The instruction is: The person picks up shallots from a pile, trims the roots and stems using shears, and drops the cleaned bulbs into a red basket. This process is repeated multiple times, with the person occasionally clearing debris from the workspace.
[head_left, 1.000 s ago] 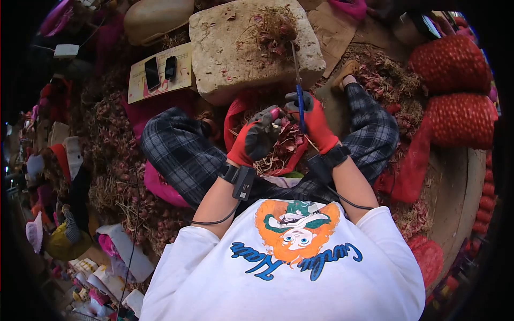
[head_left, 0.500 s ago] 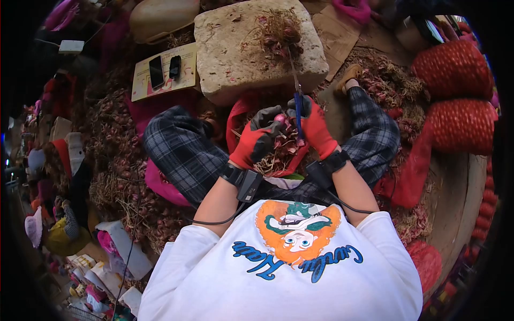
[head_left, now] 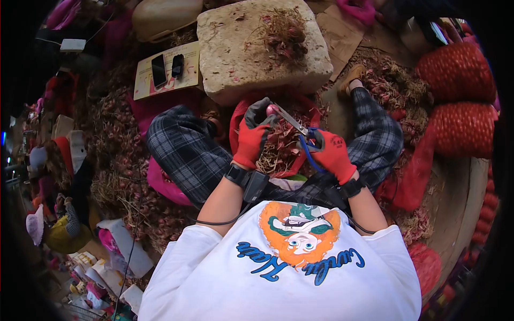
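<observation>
Both of my hands wear red gloves with dark palms. My left hand [head_left: 252, 134] is closed on a small shallot [head_left: 272, 109], held between thumb and fingers. My right hand [head_left: 330, 152] grips blue-handled scissors [head_left: 304, 134], and their metal blades reach up and left to the shallot. Below the hands, between my legs, a red mesh bag [head_left: 234, 125] lies open with shallots and dry trimmings [head_left: 278, 150] inside. Just beyond it stands a pale foam block [head_left: 251, 59] with a bunch of dry-stemmed shallots [head_left: 284, 37] on top.
A phone [head_left: 158, 70] and a small black device [head_left: 178, 65] lie on a printed board [head_left: 189, 59]. Heaped shallots [head_left: 115, 176] cover the floor at left. Full red mesh sacks [head_left: 455, 72] stand at right. A person [head_left: 69, 219] sits at far left.
The scissors have swung from the bunch on the block to the shallot in my left hand. My right hand moved down and right; my left hand rose slightly.
</observation>
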Motion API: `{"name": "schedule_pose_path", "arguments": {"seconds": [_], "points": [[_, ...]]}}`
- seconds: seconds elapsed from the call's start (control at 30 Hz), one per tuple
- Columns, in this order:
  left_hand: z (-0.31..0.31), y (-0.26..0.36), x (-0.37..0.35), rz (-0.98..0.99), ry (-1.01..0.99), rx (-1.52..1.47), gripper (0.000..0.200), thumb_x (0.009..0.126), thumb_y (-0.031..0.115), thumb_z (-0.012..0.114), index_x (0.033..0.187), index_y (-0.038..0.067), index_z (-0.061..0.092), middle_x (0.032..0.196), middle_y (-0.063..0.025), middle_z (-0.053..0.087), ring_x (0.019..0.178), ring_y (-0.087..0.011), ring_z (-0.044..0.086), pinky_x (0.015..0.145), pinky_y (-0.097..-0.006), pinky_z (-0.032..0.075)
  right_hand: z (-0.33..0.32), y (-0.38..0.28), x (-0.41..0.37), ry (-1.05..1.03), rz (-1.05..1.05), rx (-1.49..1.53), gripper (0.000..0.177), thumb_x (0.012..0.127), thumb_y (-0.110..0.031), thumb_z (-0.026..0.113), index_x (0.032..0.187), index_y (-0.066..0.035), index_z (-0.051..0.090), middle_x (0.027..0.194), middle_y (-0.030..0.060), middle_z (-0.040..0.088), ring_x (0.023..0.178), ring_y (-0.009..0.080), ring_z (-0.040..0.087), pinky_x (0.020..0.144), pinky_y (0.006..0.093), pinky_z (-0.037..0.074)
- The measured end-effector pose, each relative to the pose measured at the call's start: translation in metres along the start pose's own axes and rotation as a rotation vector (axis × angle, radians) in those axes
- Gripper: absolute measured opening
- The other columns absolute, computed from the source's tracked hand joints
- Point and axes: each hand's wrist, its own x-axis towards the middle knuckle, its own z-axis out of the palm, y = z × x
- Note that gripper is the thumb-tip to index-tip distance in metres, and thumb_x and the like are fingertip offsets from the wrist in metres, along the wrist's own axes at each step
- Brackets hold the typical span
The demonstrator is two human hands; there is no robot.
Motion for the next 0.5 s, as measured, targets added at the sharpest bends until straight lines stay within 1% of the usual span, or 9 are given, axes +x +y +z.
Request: {"name": "schedule_pose_path", "arguments": {"seconds": [0.07,0.17,0.27,0.37,0.47,0.5], "points": [[0.000,0.003,0.000,0.006,0.007,-0.025,0.044,0.082,-0.006,0.060,0.124,0.000,0.049,0.114,-0.0061,0.057,0.103,-0.0131,0.054,0.090,-0.0264,0.045,0.000,0.003,-0.001,-0.055,0.067,0.084,0.035,0.073,-0.032,0.073,0.096,-0.006,0.065,0.083,0.0121,0.067,0.075,0.0298,0.064,0.066,0.0348,0.049],[-0.002,-0.001,0.000,-0.003,-0.002,-0.044,0.042,0.084,-0.003,0.060,0.125,0.001,0.049,0.113,-0.0060,0.057,0.103,-0.0124,0.054,0.088,-0.0262,0.046,-0.006,-0.001,0.000,-0.095,0.063,0.094,0.029,0.075,-0.025,0.071,0.095,-0.004,0.066,0.083,0.0167,0.065,0.077,0.0313,0.064,0.067,0.0348,0.048],[-0.003,0.000,0.000,-0.034,-0.016,-0.054,0.040,0.086,-0.001,0.059,0.125,0.002,0.048,0.113,-0.0058,0.057,0.101,-0.0116,0.055,0.086,-0.0258,0.047,-0.014,-0.007,0.002,-0.095,0.082,0.095,0.032,0.075,-0.025,0.072,0.098,-0.004,0.066,0.086,0.0173,0.065,0.076,0.0312,0.064,0.067,0.0345,0.048],[-0.003,-0.002,0.000,-0.142,-0.058,0.053,0.036,0.089,0.004,0.057,0.124,0.002,0.049,0.112,-0.0070,0.057,0.098,-0.0136,0.057,0.085,-0.0262,0.048,-0.010,0.006,0.005,-0.111,0.087,0.209,0.033,0.075,-0.027,0.073,0.097,-0.004,0.066,0.083,0.0168,0.065,0.075,0.0317,0.063,0.066,0.0351,0.048],[-0.007,-0.006,0.004,-0.432,0.000,-0.766,0.031,0.092,0.011,0.055,0.121,0.003,0.050,0.110,-0.0083,0.058,0.094,-0.0162,0.059,0.084,-0.0274,0.050,-0.009,-0.003,0.004,-0.046,0.109,0.054,0.033,0.076,-0.036,0.070,0.093,-0.007,0.066,0.081,0.0132,0.066,0.075,0.0304,0.064,0.065,0.0346,0.048],[-0.009,-0.008,0.004,-0.485,-0.010,-0.844,0.030,0.092,0.013,0.055,0.120,0.003,0.051,0.109,-0.0084,0.058,0.093,-0.0166,0.059,0.084,-0.0278,0.051,-0.010,-0.008,0.004,-0.047,0.105,0.051,0.034,0.076,-0.037,0.070,0.092,-0.007,0.066,0.082,0.0129,0.066,0.075,0.0305,0.064,0.065,0.0350,0.048]]}}
